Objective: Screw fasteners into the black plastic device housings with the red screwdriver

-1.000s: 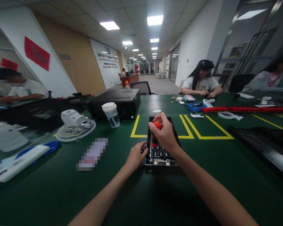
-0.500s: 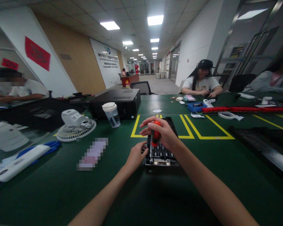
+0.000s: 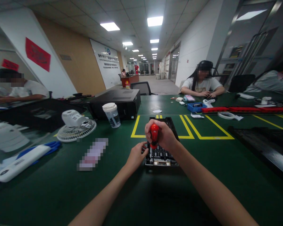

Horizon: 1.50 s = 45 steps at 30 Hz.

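Observation:
My right hand (image 3: 163, 133) is wrapped round the red and black handle of a screwdriver (image 3: 154, 133), which stands nearly upright. Below it lies a flat black casing (image 3: 163, 153) with rows of ribbed cells and a metal piece at its near edge. The screwdriver's tip is hidden behind its handle. My left hand (image 3: 137, 155) grips the left edge of the casing, thumb on the near side and fingers curled, partly out of sight.
Left of my hands are a lidded plastic cup (image 3: 111, 114), a white fan (image 3: 76, 125), a blurred-out flat item (image 3: 93, 154) and a black box (image 3: 115, 100). A dark panel (image 3: 264, 150) lies at the right. A blue tray (image 3: 195, 107) sits near a person (image 3: 201, 83) across the green table (image 3: 122, 194).
My right hand's fingers, spread loosely about the screwdriver handle before, are now closed round it. My left hand and the casing stay in place.

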{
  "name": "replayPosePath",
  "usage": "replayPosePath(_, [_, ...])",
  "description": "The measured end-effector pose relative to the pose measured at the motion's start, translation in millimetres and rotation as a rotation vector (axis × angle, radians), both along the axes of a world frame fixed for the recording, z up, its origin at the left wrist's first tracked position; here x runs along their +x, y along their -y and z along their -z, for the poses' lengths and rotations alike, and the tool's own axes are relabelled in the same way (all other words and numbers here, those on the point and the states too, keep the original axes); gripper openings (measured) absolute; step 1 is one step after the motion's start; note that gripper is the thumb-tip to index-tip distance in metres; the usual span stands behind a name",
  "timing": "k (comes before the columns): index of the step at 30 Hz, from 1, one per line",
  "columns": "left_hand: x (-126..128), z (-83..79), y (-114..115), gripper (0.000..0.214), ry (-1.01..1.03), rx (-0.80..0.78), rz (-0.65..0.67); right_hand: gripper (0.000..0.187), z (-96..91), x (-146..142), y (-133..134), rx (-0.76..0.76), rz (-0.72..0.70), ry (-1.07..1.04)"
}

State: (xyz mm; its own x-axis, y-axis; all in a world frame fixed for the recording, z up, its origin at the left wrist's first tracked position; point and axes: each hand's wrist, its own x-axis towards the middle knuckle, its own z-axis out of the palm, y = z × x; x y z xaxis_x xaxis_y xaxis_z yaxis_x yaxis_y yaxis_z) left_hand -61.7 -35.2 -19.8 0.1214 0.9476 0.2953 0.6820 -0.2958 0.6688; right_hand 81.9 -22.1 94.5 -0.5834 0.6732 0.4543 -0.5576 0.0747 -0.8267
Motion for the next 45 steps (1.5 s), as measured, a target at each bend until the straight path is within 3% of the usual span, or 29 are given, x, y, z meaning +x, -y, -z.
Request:
replayPosePath(8, [0.4, -0.6, 0.4, 0.026, 0.013, -0.009, 0.002, 0.019, -1.4, -0.5, -0.6, -0.016, -0.090, -0.056])
replayPosePath(45, [1.1, -0.6, 0.0, 0.026, -0.007, -0.010, -0.012, 0.008, -3.9, 8.2, -1.3, -0.009, -0.138, 0.061])
